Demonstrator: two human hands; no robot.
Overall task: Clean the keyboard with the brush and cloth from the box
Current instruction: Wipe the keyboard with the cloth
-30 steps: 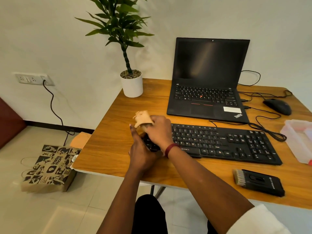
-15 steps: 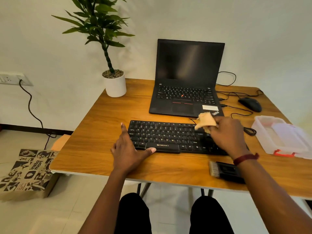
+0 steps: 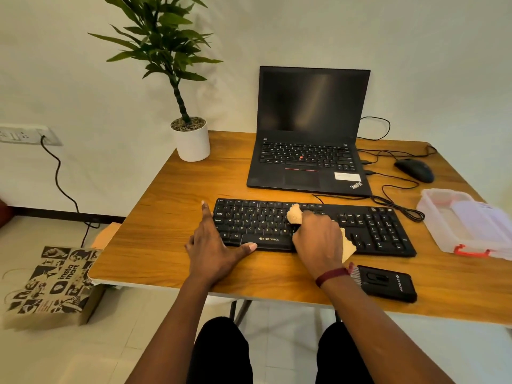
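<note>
My right hand [image 3: 318, 239] has slid back toward the middle of the keyboard [image 3: 374, 228]. Half a second ago it was over the right-hand keys, and a second ago it was way over at the left end. It's bunched around the cloth [image 3: 295, 214], fingers curled tight on it and pressing it down onto the letter keys. A tuft of cloth sticks out past my knuckles and another flap pokes out by my wrist.

My left hand [image 3: 213, 245] hasn't really budged since the last frame. It's flat on the table [image 3: 166, 217] at the keyboard's left front corner, fingers straight. The index finger runs up along the left end and the thumb lies against the front edge, gripping nothing.

The brush [image 3: 388, 282] still lies on the table just in front of the keyboard's right half, right by my right wrist. The clear box [image 3: 465, 220] with the red latch sits open to the right of the keyboard.

Readable stuff: "ZEBRONICS" under the space bar, "ThinkPad" on the corner of the laptop [image 3: 310, 134] behind the keyboard, and "insta mart" on the paper bag [image 3: 52, 284] on the floor to the left. The brush has white lettering too, but it's too small for me to make out.
</note>
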